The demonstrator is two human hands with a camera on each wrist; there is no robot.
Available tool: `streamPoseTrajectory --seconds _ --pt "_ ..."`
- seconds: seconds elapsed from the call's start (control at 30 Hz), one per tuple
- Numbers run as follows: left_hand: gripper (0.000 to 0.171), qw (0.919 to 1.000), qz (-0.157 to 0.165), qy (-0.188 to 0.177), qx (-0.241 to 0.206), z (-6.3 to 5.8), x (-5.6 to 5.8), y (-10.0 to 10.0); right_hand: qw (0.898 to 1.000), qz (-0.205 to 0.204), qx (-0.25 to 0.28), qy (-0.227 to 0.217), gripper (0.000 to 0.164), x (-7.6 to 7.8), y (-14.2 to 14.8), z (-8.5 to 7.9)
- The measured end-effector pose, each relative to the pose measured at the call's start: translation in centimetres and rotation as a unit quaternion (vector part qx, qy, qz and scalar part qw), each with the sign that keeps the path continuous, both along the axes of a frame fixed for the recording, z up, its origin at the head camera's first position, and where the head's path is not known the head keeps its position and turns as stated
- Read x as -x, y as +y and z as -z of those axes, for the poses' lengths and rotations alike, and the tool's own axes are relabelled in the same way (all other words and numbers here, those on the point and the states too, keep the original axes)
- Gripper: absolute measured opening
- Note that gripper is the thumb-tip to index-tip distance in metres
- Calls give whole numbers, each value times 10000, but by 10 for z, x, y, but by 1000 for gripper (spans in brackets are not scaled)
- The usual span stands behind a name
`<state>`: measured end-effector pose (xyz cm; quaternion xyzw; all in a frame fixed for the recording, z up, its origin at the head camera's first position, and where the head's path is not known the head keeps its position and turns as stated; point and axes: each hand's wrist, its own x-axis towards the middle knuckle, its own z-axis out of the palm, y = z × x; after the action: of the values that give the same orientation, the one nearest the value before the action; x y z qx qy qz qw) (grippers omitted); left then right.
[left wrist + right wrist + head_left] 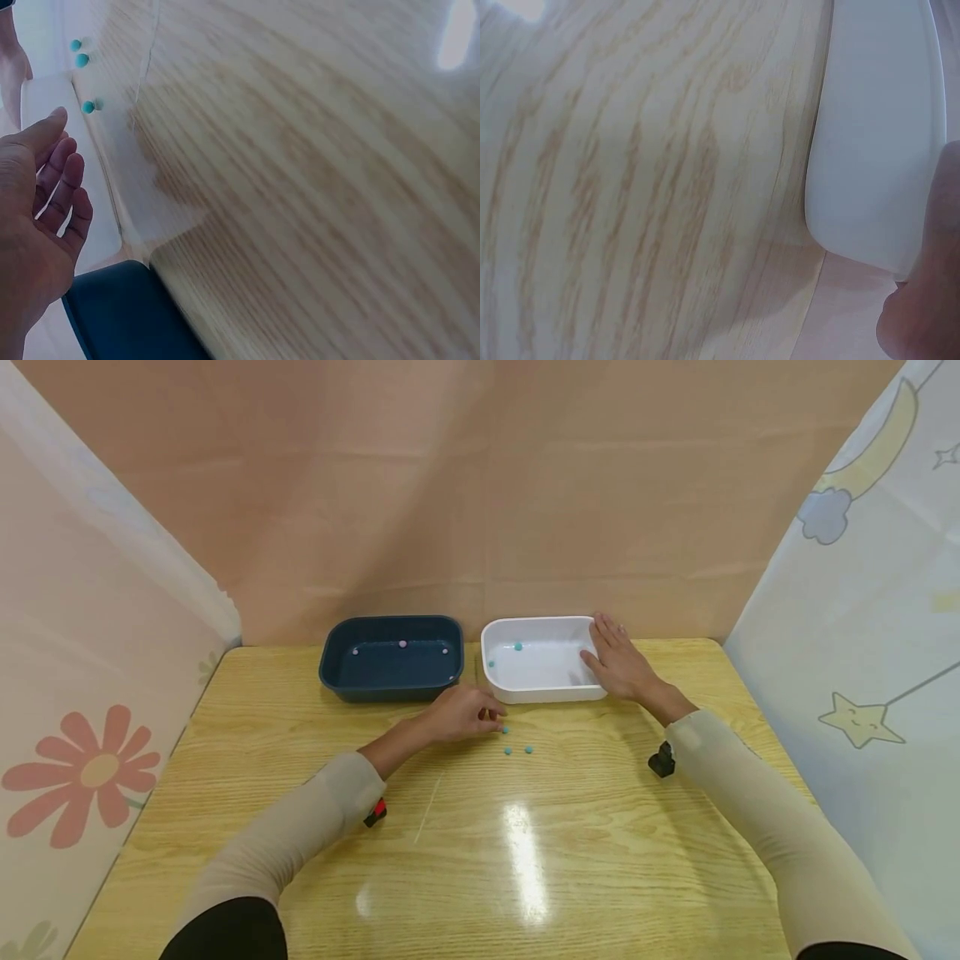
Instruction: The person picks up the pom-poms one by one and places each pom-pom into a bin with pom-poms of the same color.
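Observation:
My left hand (463, 713) hovers low over the table in front of the gap between two trays, fingers loosely bent. In the left wrist view nothing shows between thumb and fingers, and a small teal ball (88, 107) lies just beyond the thumb tip. Two more teal balls (507, 751) (528, 749) sit nearer on the table. My right hand (621, 667) rests on the right end of the white tray (551, 695), its fingers extended along the rim and its thumb reaching over the inside. Two teal balls (518, 646) (491, 664) lie in that tray.
Left of the white tray stands a dark blue tray (390, 695) with several small pink balls (402, 644) inside. Both trays sit at the back of the wooden table (450, 877), against a peach cloth backdrop (487, 510). Printed cloth panels (97, 610) flank both sides.

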<state>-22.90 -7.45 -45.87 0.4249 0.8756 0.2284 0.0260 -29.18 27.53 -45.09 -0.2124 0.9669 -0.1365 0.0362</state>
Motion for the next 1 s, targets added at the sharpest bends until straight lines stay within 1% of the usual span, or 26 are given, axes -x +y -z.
streamPoseTrajectory --seconds 0.13,0.37,0.53,0.67,1.0 --pt "19 10000 2 -68 55 2 2 1 10000 -8 -15 -15 75 1 0 0" --pt "18 9990 113 -377 226 6 5 5 10000 -23 7 -1 75 1 0 1" --pt "17 9986 211 -280 390 10 6 8 10000 -14 1 13 75 2 0 1" --pt "16 9985 229 -199 453 13 8 9 10000 -5 -11 16 75 3 0 2" --pt "10 9989 84 -374 264 14 6 9 10000 -6 12 19 75 3 0 3"
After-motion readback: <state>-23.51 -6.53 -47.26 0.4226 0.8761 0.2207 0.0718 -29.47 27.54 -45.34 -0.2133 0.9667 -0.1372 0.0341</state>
